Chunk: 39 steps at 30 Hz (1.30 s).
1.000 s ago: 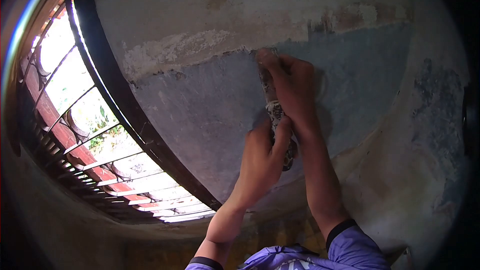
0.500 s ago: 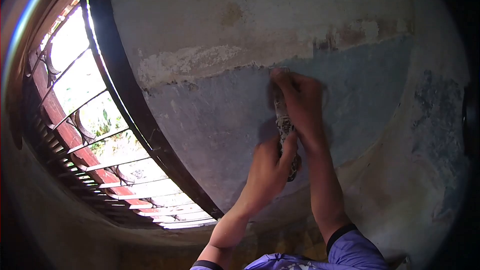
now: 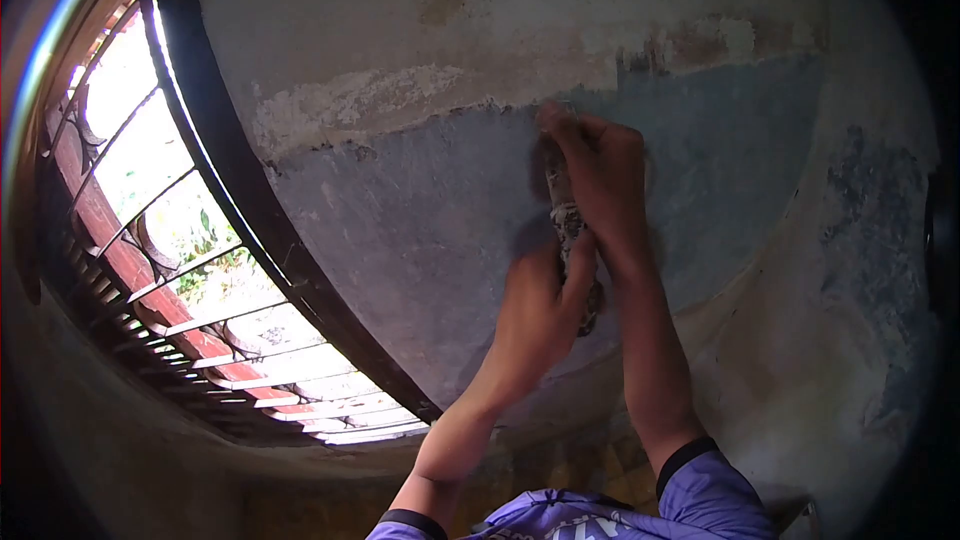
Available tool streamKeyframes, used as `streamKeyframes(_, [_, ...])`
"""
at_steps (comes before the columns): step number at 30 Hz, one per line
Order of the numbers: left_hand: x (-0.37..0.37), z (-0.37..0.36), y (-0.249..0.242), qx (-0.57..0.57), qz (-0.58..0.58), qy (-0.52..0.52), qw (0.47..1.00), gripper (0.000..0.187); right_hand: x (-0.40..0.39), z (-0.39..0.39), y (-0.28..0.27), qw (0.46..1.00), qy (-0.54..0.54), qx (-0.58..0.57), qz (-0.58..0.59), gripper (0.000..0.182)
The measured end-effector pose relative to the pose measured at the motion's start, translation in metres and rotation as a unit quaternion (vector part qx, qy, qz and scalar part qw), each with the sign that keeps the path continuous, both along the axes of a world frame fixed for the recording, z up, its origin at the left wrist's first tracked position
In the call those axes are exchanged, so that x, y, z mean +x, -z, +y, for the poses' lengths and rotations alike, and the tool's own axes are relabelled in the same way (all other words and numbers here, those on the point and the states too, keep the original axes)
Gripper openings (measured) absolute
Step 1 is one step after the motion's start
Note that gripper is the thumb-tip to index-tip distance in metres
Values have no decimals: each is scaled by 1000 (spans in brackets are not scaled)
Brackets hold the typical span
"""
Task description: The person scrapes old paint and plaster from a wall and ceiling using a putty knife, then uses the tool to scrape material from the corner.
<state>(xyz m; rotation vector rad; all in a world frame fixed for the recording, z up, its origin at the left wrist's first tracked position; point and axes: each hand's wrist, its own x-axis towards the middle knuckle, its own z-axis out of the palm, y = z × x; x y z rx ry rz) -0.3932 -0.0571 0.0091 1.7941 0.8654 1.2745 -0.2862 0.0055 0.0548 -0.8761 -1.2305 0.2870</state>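
Note:
Both my hands are on a narrow, paint-crusted scraper (image 3: 566, 218), held roughly upright against the wall. My left hand (image 3: 540, 300) is closed round its lower handle, with the thumb along the side and the butt end showing below. Higher up, my right hand (image 3: 600, 175) is closed on the upper part, its fingertips right at the line where the blue-grey paint (image 3: 430, 220) meets the paler plaster (image 3: 540, 10). The right fingers hide the tool's top end.
On the left, a bright window with metal bars (image 3: 190, 275) and a dark frame (image 3: 255, 230) borders the wall. A rough flaked strip (image 3: 350, 105) runs along the paint line. Mottled blue patches (image 3: 875, 240) mark the wall at right.
The view has shifted, so wall, window and hands sit higher, with the window farther left. Both hands keep their grip on the scraper at about the same place on the wall.

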Motion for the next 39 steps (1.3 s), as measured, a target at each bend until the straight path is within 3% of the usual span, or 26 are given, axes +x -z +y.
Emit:
streamKeyframes(3, [-6,-8,4,-25,-12,28,999,43,0,-1,2,1000,12,0,-7,48])
streamKeyframes(6, [0,5,-1,28,13,4,1000,44,-1,-4,-9,1000,-18,-12,18,48])
streamKeyframes(12, [-2,-6,1,-26,3,24,999,44,4,2,0,1000,8,4,-15,46])
streamKeyframes(15, [7,10,4,55,28,-9,998,44,5,-1,-10,999,-23,-24,7,43])
streamKeyframes(21, [6,-7,1,-23,-32,19,999,40,10,6,2,1000,14,12,-23,48])
streamKeyframes(24, [10,0,-6,73,27,-27,997,40,9,4,-5,1000,-3,-2,-1,50])
streamKeyframes(30, [9,-6,0,-27,-36,14,999,39,10,4,-1,1000,-20,0,3,51])
streamKeyframes(33, [12,8,1,21,12,-6,1000,42,6,2,-9,999,-35,-13,29,51])
streamKeyframes(36, [16,3,-2,37,-28,2,999,43,8,3,-9,1000,-17,12,5,51])
streamKeyframes(39, [9,-7,1,-19,-22,6,1000,44,9,7,3,1000,7,22,-14,51])
